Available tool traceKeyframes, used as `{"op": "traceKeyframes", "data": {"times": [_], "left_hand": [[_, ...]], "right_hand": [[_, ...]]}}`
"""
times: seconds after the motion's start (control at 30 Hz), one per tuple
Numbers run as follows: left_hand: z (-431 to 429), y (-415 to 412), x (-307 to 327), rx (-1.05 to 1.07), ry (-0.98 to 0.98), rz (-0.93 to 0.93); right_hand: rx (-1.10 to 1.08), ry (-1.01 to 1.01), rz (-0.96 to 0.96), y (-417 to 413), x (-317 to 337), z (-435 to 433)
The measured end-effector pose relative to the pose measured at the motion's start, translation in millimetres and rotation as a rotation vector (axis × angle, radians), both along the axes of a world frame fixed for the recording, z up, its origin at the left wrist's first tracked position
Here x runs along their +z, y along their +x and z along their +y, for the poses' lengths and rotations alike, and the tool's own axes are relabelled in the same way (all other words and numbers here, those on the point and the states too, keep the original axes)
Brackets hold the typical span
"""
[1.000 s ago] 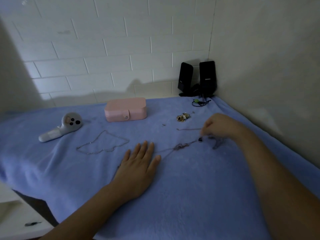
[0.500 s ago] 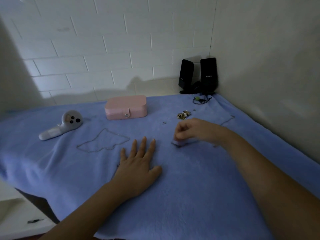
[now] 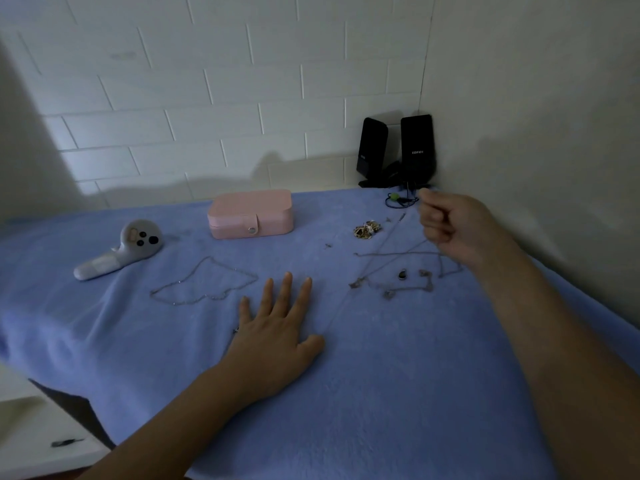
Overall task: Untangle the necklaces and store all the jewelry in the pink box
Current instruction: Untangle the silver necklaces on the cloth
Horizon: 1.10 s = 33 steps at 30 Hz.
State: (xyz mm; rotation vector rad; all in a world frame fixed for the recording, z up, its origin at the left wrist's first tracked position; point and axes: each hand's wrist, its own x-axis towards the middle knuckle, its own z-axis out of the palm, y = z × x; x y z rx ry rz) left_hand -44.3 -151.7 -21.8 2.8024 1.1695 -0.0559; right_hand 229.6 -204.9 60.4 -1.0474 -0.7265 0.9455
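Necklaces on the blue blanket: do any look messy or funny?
Yes. The thin silver chains with small pendants, lying beside the right hand, cross over each other in a tangle. The silver chain necklace left of the left hand lies in one neat open loop.

pink box (image 3: pixel 250 217) with a silver snap, fuzzy blue blanket (image 3: pixel 381 393), silver chains (image 3: pixel 204 284), little gold pile (image 3: pixel 367 230), black speakers (image 3: pixel 398 150), white brick-pattern wall (image 3: pixel 207 81), grey controller (image 3: pixel 121 249)
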Motion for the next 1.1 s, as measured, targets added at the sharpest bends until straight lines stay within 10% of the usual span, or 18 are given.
{"op": "traceKeyframes", "data": {"times": [0.2, 0.43, 0.6, 0.77, 1.1], "left_hand": [[2.1, 0.1, 0.1, -0.006, -0.018, 0.026], [2.6, -0.9, 8.1, -0.034, -0.085, 0.066], [-2.0, -4.9, 5.3, -0.057, -0.032, 0.013], [-9.4, -12.1, 6.3, -0.29, -0.049, -0.177], [-3.8, -15.0, 10.1, -0.413, -0.061, 0.01]], "right_hand": [[-0.327, -0.23, -0.603, 1.8, -11.4, 10.1], [0.174, -0.228, -1.193, -24.6, -18.1, 6.9], [0.494, -0.492, -1.358, -52.5, -21.6, 4.2], [0.417, -0.489, -1.453, -45.0, -18.5, 3.5], [0.341, -0.487, -1.455, -37.6, -22.2, 3.3]]}}
